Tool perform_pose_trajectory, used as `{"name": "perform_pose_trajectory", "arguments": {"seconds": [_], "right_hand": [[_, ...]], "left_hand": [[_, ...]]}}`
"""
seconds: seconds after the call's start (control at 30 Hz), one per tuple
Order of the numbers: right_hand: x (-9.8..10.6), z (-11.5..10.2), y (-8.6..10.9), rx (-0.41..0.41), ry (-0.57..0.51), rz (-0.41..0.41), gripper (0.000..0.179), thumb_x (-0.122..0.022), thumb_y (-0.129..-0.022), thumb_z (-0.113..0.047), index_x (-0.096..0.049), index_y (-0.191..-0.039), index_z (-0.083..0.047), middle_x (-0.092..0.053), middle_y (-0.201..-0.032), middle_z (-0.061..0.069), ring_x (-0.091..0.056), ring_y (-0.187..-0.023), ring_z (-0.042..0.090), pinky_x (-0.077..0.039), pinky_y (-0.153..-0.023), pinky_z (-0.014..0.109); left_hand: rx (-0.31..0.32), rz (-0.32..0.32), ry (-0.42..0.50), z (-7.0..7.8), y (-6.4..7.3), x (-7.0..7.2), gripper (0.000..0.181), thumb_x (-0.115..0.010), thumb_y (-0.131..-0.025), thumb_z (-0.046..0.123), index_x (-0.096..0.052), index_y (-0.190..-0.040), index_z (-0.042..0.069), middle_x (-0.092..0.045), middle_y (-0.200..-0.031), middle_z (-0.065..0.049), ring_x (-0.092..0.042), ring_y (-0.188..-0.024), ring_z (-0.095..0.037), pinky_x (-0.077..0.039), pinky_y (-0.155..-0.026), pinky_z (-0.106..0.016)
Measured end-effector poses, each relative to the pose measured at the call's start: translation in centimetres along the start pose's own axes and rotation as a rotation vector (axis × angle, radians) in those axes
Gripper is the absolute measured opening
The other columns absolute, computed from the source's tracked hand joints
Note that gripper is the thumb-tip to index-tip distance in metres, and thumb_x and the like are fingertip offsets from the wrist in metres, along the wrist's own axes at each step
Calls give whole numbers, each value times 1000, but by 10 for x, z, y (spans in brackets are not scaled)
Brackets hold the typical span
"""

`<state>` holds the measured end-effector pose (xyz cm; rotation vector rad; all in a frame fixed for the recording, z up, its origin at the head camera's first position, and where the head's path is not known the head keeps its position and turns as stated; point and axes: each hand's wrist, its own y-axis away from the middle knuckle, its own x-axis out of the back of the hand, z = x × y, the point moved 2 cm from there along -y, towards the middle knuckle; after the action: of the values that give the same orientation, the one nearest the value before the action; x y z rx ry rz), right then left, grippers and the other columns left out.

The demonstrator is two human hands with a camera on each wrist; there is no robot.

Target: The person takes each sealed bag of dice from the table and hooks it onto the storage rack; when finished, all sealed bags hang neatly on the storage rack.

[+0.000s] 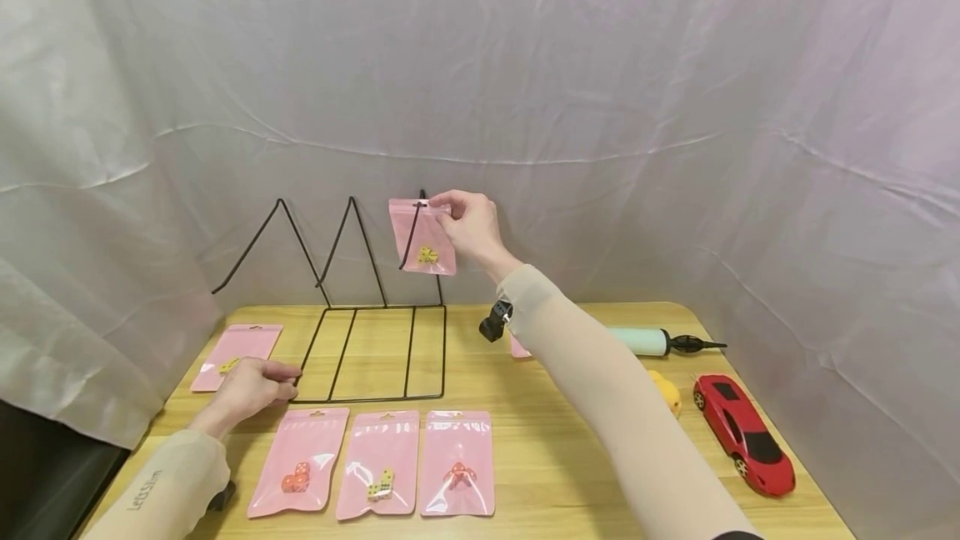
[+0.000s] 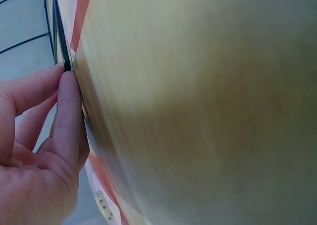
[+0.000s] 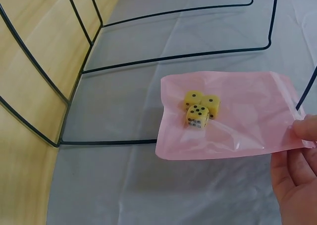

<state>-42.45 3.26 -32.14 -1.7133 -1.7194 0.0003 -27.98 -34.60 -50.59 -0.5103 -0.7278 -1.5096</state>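
A black wire rack [image 1: 444,357] with three bent hook arms stands on the table. My right hand [image 1: 474,227] pinches the top corner of a pink zip bag [image 1: 408,232] at the rightmost hook. The hook's wire meets the bag's hang hole, and its end slants down in front of the bag. Yellow dice [image 3: 198,113] show inside the bag in the right wrist view. At the rack's front left corner, my left hand [image 1: 251,390] pinches the base wire [image 2: 62,31] between thumb and fingers. The other two hooks carry nothing.
Pink bags with red dice [image 1: 318,440], yellow dice [image 1: 382,440] and red dice [image 1: 459,440] lie in front of the rack. Another bag [image 1: 243,340] lies left. Rightward are a pale green pump [image 1: 637,342], a yellow toy [image 1: 666,392] and a red toy car [image 1: 742,436].
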Motion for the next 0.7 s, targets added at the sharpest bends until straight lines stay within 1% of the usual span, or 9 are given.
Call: {"name": "perform_pose_trajectory", "arguments": {"seconds": [0.13,0.27,0.37,0.43,0.5,0.57,0.7], "right_hand": [[1,2,1,0,-1,0,18,-75,-103,-8,-87,-115,-16,-87,-106,7,-68,-81,13,-49,-68,22],[5,4,3,16,-9,8,19,-74,-103,-7,-88,-112,-15,-89,-113,6,-81,-95,16,-58,-78,23],[15,5,8,39,-32,6,21,-72,-101,-5,-89,-110,-14,-89,-113,7,-86,-105,21,-65,-88,30],[25,7,13,54,-45,-4,19,-73,-101,-5,-88,-110,-11,-89,-114,9,-86,-108,25,-68,-94,37],[37,11,19,59,-41,-27,16,-75,-102,-6,-87,-112,-8,-88,-116,11,-86,-110,28,-69,-98,43],[50,18,25,51,-14,-67,16,-77,-102,-9,-86,-116,-5,-88,-118,12,-85,-112,29,-68,-101,46],[72,38,38,10,82,-194,26,-80,-101,-16,-83,-124,-4,-86,-122,14,-83,-114,31,-66,-105,48]], "left_hand": [[-3,-4,0,0,-1,0,43,-87,-95,11,-78,-134,-5,-84,-121,-22,-75,-92,-6,-61,-74,-19],[-15,-6,1,0,-3,-2,43,-87,-95,11,-78,-134,-5,-84,-121,-22,-75,-92,-7,-61,-74,-19],[-15,-14,12,1,-3,-3,43,-86,-95,10,-78,-133,-6,-84,-121,-22,-75,-91,-6,-61,-73,-19],[-7,-19,28,1,-4,-4,43,-85,-95,9,-78,-134,-6,-84,-120,-21,-75,-90,-6,-62,-74,-19],[-9,-29,42,2,-5,-4,43,-85,-95,8,-77,-134,-8,-84,-121,-22,-76,-91,-6,-63,-75,-20],[-10,-29,42,3,-5,-4,43,-85,-95,8,-77,-135,-7,-84,-122,-23,-77,-92,-7,-64,-75,-20],[-19,-14,-21,2,-3,0,44,-86,-95,11,-77,-135,-5,-83,-124,-23,-78,-97,-14,-63,-79,-24]]}}
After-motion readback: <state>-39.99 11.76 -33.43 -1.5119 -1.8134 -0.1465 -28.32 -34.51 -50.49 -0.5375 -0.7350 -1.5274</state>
